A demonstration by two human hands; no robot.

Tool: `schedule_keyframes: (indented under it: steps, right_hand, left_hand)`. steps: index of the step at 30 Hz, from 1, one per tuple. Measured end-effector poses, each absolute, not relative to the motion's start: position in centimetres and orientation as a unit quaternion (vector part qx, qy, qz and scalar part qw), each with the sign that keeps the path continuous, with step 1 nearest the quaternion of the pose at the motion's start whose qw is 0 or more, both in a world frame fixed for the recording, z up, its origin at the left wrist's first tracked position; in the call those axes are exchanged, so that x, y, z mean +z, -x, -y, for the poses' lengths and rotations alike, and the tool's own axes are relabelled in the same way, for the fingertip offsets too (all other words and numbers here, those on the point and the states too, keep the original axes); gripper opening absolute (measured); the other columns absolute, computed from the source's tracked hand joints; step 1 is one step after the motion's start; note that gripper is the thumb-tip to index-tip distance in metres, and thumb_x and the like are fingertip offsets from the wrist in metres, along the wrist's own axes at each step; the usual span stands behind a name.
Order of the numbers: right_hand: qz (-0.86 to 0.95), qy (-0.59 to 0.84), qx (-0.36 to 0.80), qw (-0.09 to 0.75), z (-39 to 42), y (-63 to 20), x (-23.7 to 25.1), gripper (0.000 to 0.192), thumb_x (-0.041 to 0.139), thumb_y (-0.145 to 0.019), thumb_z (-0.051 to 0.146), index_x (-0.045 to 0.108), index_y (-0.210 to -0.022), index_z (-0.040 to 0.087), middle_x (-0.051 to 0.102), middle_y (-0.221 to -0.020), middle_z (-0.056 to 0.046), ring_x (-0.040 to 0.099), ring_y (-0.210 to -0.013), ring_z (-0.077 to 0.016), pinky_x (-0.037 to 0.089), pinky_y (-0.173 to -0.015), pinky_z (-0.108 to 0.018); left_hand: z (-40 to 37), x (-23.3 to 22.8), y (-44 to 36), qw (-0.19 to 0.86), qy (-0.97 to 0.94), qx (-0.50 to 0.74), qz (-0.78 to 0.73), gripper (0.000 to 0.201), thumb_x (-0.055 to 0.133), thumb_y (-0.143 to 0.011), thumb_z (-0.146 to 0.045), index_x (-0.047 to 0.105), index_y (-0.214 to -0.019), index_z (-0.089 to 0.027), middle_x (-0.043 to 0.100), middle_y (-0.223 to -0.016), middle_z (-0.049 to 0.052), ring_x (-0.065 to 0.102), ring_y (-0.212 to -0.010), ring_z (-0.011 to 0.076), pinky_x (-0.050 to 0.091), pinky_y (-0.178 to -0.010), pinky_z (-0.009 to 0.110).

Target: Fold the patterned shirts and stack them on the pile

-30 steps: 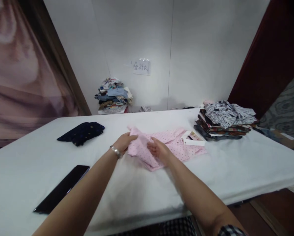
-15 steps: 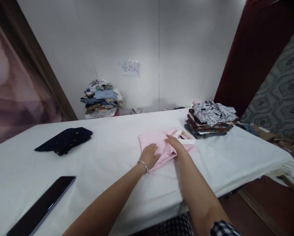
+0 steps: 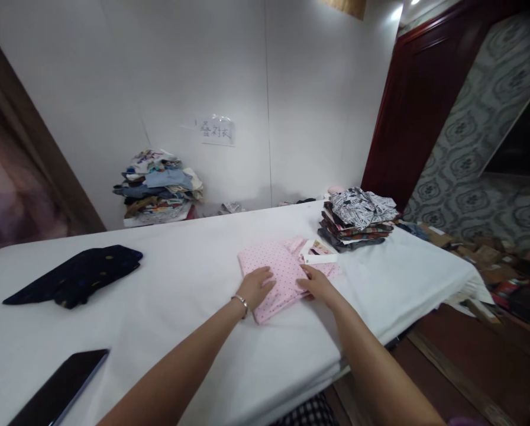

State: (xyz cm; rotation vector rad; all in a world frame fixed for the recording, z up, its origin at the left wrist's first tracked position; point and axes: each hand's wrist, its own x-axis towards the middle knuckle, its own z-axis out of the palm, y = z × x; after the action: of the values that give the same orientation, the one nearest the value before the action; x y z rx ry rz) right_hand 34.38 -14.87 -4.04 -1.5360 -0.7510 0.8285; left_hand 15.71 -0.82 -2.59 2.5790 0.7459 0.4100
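A pink dotted shirt (image 3: pixel 279 267) lies folded on the white table (image 3: pixel 194 307), its collar with a white tag (image 3: pixel 318 254) pointing right. My left hand (image 3: pixel 255 286), with a bracelet on the wrist, rests flat on the shirt's near left part, fingers spread. My right hand (image 3: pixel 317 284) presses on the shirt's near right edge with its fingers apart. Neither hand grips the cloth.
A stack of folded patterned shirts (image 3: pixel 358 218) stands to the right of the pink one. A dark blue garment (image 3: pixel 76 273) lies at the left, a black phone (image 3: pixel 58 387) near the front left edge. A heap of clothes (image 3: pixel 156 184) sits against the back wall under a paper sign (image 3: pixel 217 130).
The left part of the pink shirt has been folded over to the right. Both hands then came to rest flat on the folded shirt. The camera has turned to the right.
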Motion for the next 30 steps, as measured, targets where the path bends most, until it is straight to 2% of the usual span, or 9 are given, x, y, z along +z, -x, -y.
schedule_keyframes:
  steps: [2, 4, 8, 11, 15, 17, 23, 28, 30]
  right_hand:
    - [0.267, 0.648, 0.371, 0.609, 16.8, -33.8, -4.3, 0.058, 0.076, -0.065, 0.024, 0.059, -0.12, 0.021, 0.065, -0.067, 0.003, 0.057, -0.05, -0.0148, 0.048, -0.047, -0.028]
    - [0.208, 0.643, 0.375, 0.635, 18.6, -33.2, -4.2, 0.058, 0.079, -0.065, 0.026, 0.056, -0.118, 0.02, 0.065, -0.067, 0.002, 0.058, -0.049, -0.0148, 0.046, -0.043, -0.026]
    - [0.094, 0.555, 0.48, 0.673, 21.3, -31.8, -3.6, 0.037, 0.074, -0.072, 0.037, 0.056, -0.099, 0.02, 0.07, -0.098, -0.009, 0.071, -0.078, -0.0218, 0.056, -0.059, -0.033]
    - [0.038, 0.508, 0.513, 0.691, 22.1, -31.2, -3.3, 0.027, 0.071, -0.078, 0.04, 0.058, -0.091, 0.02, 0.066, -0.115, -0.011, 0.07, -0.097, -0.023, 0.058, -0.07, -0.034]
    - [0.039, 0.487, 0.549, 0.678, 21.6, -31.0, -3.0, 0.027, 0.069, -0.082, 0.041, 0.062, -0.097, 0.02, 0.063, -0.123, -0.011, 0.066, -0.107, -0.0228, 0.059, -0.072, -0.033]
    - [0.06, 0.462, 0.585, 0.664, 20.8, -30.9, -2.9, 0.03, 0.067, -0.083, 0.043, 0.064, -0.102, 0.019, 0.065, -0.119, -0.011, 0.066, -0.108, -0.0229, 0.059, -0.069, -0.03]
    - [0.025, 0.451, 0.593, 0.667, 17.3, -30.6, -3.3, 0.024, 0.069, -0.082, 0.039, 0.064, -0.091, 0.017, 0.07, -0.088, -0.005, 0.069, -0.076, -0.0144, 0.047, -0.047, -0.018]
    - [0.039, 0.509, 0.517, 0.687, 16.2, -30.7, -3.5, 0.028, 0.079, -0.069, 0.032, 0.059, -0.085, 0.02, 0.064, -0.071, 0.002, 0.052, -0.052, -0.0076, 0.025, -0.037, -0.017]
    - [0.08, 0.528, 0.494, 0.686, 16.4, -31.0, -3.1, 0.03, 0.08, -0.065, 0.032, 0.058, -0.08, 0.019, 0.059, -0.064, 0.004, 0.046, -0.051, -0.0073, 0.022, -0.039, -0.017]
  left_hand:
    - [-0.7, -1.7, -16.1, 0.204, -0.922, 0.154, -0.292, 0.044, 0.044, -0.09, -0.041, 0.066, -0.121, -0.019, 0.053, -0.144, 0.008, 0.046, -0.134, 0.0232, 0.031, -0.116, 0.039]
    - [-2.6, -1.1, -16.7, 0.171, -0.921, 0.142, -0.321, 0.046, 0.044, -0.09, -0.04, 0.062, -0.127, -0.017, 0.049, -0.147, 0.009, 0.042, -0.137, 0.0235, 0.029, -0.117, 0.039]
    - [-5.9, -0.8, -18.7, 0.133, -0.92, 0.107, -0.353, 0.052, 0.043, -0.092, -0.041, 0.052, -0.137, -0.017, 0.041, -0.153, 0.012, 0.032, -0.143, 0.0266, 0.024, -0.117, 0.044]
    - [-7.3, -1.2, -20.6, 0.135, -0.922, 0.095, -0.351, 0.057, 0.042, -0.091, -0.046, 0.047, -0.14, -0.016, 0.035, -0.155, 0.014, 0.026, -0.146, 0.0295, 0.019, -0.117, 0.049]
    - [-8.3, -1.7, -23.8, 0.165, -0.925, 0.061, -0.336, 0.064, 0.044, -0.089, -0.051, 0.041, -0.144, -0.017, 0.03, -0.158, 0.014, 0.022, -0.147, 0.0299, 0.01, -0.119, 0.051]
    - [-8.7, -1.8, -25.5, 0.193, -0.921, 0.039, -0.336, 0.069, 0.049, -0.086, -0.052, 0.04, -0.145, -0.018, 0.035, -0.155, 0.015, 0.03, -0.144, 0.0319, 0.016, -0.118, 0.051]
    - [-9.8, -1.3, -29.5, 0.264, -0.893, 0.009, -0.364, 0.09, 0.074, -0.065, -0.049, 0.043, -0.144, -0.019, 0.051, -0.142, 0.021, 0.05, -0.128, 0.0412, 0.041, -0.102, 0.05]
    - [-10.1, 1.1, -30.1, 0.339, -0.857, 0.019, -0.388, 0.107, 0.084, -0.052, -0.036, 0.039, -0.147, -0.016, 0.059, -0.13, 0.026, 0.068, -0.096, 0.0399, 0.054, -0.077, 0.046]
    - [-10.5, 2.8, -29.2, 0.357, -0.848, 0.048, -0.388, 0.103, 0.085, -0.053, -0.033, 0.041, -0.145, -0.018, 0.061, -0.129, 0.024, 0.067, -0.101, 0.0383, 0.054, -0.08, 0.044]
